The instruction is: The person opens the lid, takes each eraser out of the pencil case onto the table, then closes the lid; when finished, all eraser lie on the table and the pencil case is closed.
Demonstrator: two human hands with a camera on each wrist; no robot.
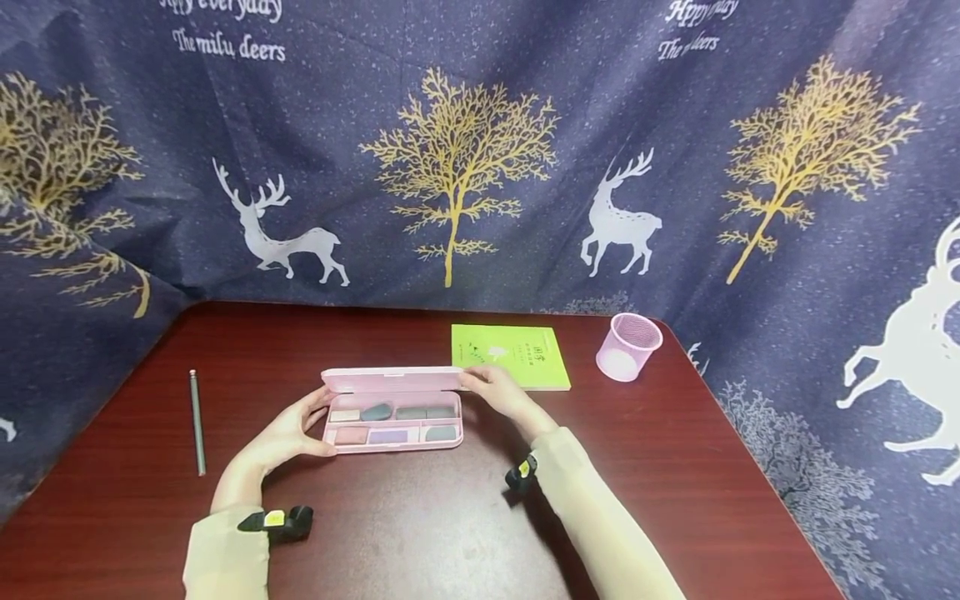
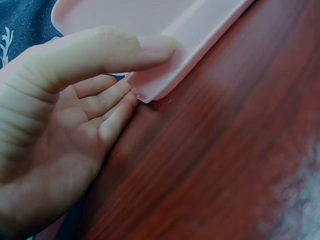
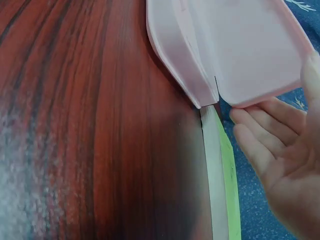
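A pink pencil case [image 1: 393, 446] lies on the table with its lid [image 1: 393, 381] raised, showing several erasers and small items in its compartments. My left hand [image 1: 288, 433] holds the case's left end, thumb at the front corner and fingers behind. In the left wrist view the left thumb lies over the case's end wall [image 2: 165, 75], with the left hand's [image 2: 60, 125] other fingers at its corner. My right hand [image 1: 498, 392] grips the lid's right end; in the right wrist view the right hand's [image 3: 285, 150] fingers are behind the lid [image 3: 260, 45] and its thumb at the edge.
A green book [image 1: 513, 354] lies behind the case to the right, close to its right end. Farther right stands a pink mesh pen holder [image 1: 628, 348]. On the left side of the table [image 1: 397, 533] lies a dark green pencil [image 1: 197, 421]. A patterned cloth hangs behind.
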